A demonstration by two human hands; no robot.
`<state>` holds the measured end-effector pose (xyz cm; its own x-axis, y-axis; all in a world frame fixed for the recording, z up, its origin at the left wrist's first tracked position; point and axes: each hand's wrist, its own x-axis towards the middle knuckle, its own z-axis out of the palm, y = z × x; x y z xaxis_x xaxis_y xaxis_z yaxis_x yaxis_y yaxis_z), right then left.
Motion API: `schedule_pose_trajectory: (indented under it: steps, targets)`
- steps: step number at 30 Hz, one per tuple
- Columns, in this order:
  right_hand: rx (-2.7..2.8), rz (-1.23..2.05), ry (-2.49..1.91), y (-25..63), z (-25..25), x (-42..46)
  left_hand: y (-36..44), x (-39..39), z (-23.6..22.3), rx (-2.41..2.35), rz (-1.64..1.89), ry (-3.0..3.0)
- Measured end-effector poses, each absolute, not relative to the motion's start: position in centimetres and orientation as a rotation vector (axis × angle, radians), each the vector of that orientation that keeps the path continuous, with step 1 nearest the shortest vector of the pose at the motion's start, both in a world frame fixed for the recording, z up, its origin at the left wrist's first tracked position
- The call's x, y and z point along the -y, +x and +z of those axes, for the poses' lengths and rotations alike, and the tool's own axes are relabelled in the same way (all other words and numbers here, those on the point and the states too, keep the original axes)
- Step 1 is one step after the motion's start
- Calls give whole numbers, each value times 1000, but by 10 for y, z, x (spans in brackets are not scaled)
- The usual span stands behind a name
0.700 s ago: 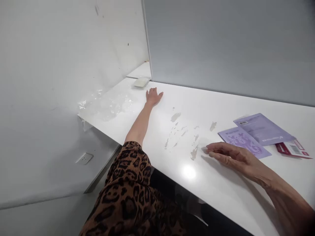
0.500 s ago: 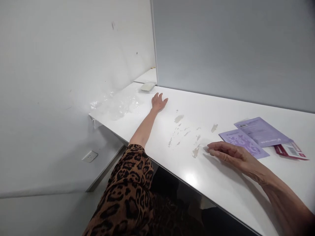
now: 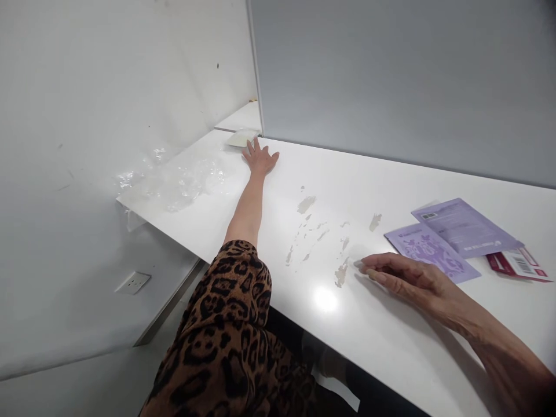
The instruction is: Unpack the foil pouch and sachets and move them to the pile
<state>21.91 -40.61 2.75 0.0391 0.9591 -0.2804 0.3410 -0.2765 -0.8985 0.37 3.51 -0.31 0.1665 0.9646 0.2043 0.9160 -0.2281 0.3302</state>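
Two hands lie apart, empty and flat on the table (image 3: 391,347): left hand (image 3: 259,157) spread, fingertips touching the pale tray (image 3: 240,138) at the far corner; right hand (image 3: 406,278) beside the purple packets (image 3: 434,249).

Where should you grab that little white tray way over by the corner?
Probably by the near long edge of the white tray, coming from the front where the left hand already reaches. It lies flat and shallow, and the grey partition blocks its far side.
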Motion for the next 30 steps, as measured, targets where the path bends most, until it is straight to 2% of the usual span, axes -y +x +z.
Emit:
schedule_pose_trajectory:
  steps: [4, 8, 22, 27, 30]
  targets:
    - [1380, 1269, -1689, 223, 28, 403, 3, -38, -3, -1805, 519, 2320]
    - [1418, 1267, -1673, 226, 26, 400, 1, -7, 1, -1683, 519, 2363]
    - [1357, 1225, -1399, 234, 14, 398, -8, 233, -9, -1057, 420, 2618]
    - [1184, 1121, -1352, 244, 6, 394, -38, 308, 14, -777, 279, 2667]
    - [1118, 1000, -1402, 249, 8, 392, -46, 322, 40, -779, 364, 2641]
